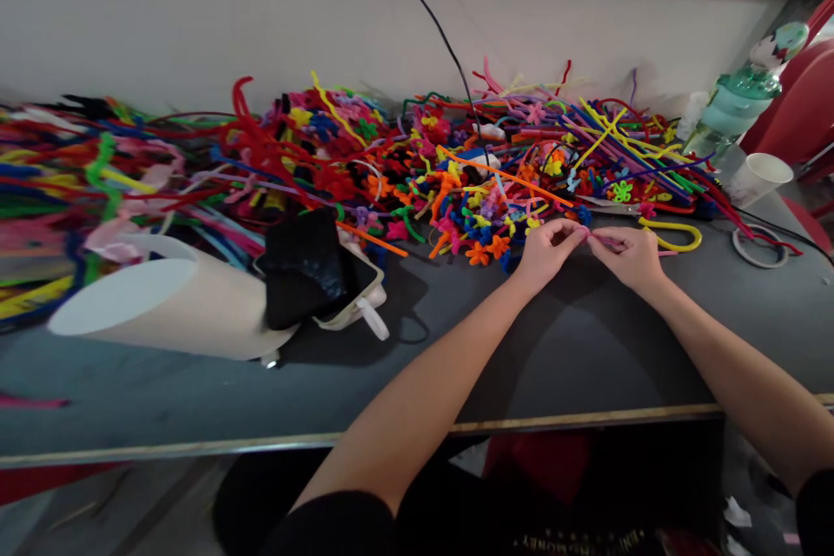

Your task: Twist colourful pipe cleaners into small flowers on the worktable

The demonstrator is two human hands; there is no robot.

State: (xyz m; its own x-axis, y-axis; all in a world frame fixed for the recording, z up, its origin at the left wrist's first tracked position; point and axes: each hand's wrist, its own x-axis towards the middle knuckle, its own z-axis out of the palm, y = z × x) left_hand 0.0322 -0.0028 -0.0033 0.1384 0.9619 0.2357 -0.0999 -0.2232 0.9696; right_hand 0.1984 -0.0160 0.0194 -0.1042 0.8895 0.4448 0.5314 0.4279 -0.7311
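Observation:
Just in front of the pile, my left hand (548, 254) and my right hand (629, 256) meet fingertip to fingertip. Between them is a pink pipe cleaner (587, 233), pinched by both hands and mostly covered by the fingers. A short pink end shows beyond the right hand; I cannot tell if it is the same piece. Orange pipe-cleaner flowers (479, 253) lie to the left of my left hand. Behind my right hand rests a bent yellow pipe cleaner (684, 241), close to the grey scissors-like metal blade (609, 208).
A long heap of coloured pipe cleaners (339, 148) runs along the wall. At left lies a cream cylindrical holder (215, 304) with a black device (306, 269). A paper cup (761, 180), a green bottle (736, 109) and a white ring (743, 254) are at right. A black cable (433, 17) hangs down.

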